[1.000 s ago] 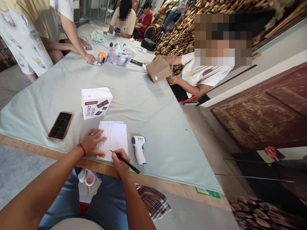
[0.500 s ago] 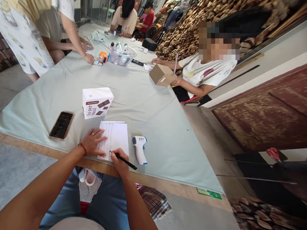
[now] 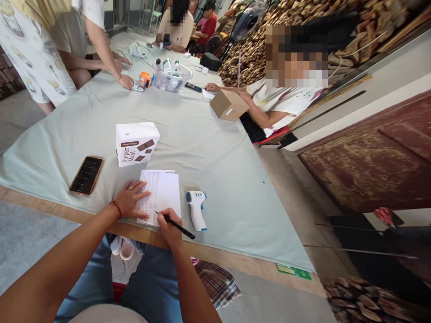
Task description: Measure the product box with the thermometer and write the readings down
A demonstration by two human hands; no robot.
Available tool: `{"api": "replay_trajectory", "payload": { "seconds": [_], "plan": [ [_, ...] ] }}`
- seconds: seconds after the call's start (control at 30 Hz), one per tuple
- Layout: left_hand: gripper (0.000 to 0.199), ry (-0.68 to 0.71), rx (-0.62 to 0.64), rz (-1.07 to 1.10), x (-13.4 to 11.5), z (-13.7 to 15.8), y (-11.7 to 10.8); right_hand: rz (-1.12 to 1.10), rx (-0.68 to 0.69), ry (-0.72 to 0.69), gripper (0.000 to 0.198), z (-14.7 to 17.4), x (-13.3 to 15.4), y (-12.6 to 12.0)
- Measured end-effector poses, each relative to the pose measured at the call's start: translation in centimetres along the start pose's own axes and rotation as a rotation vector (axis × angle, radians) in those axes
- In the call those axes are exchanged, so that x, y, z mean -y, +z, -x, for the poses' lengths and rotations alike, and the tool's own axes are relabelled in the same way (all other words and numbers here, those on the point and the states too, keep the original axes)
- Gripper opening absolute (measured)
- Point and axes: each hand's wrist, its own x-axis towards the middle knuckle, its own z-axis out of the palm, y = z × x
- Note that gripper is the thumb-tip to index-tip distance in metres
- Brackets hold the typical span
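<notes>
A sheet of paper (image 3: pixel 168 188) with rows of handwriting on its left half lies near the table's front edge. My left hand (image 3: pixel 131 200), with a ring and a red wrist cord, rests spread on the sheet's left side. In my right hand (image 3: pixel 171 226) is a black pen (image 3: pixel 182 230), its tip at the writing on the paper. Right of the sheet lies a white and blue infrared thermometer (image 3: pixel 195 210). Behind the paper stands a white "Su-per Meal" box (image 3: pixel 136 144). To the left lies a phone (image 3: pixel 86 176) with a dark screen.
A cloth covers the table (image 3: pixel 235 193). Farther back are a clear plastic basket (image 3: pixel 171 83) with bottles, an orange tape dispenser (image 3: pixel 145 80) and a cardboard box (image 3: pixel 229 105) beside a seated person (image 3: pixel 283 98). Other people are along the left and far sides.
My right hand and the pen have shifted slightly right; my left hand stays put. The seated person at right has leaned toward the table, one hand now raised behind the cardboard box.
</notes>
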Motion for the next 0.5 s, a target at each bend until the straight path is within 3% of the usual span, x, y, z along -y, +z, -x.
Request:
{"api": "replay_trajectory", "payload": {
  "seconds": [0.5],
  "plan": [
    [0.083, 0.006, -0.012, 0.022, 0.14, 0.04, 0.12, 0.006, 0.01, -0.021, 0.012, -0.07, -0.17, 0.02]
  ]
}}
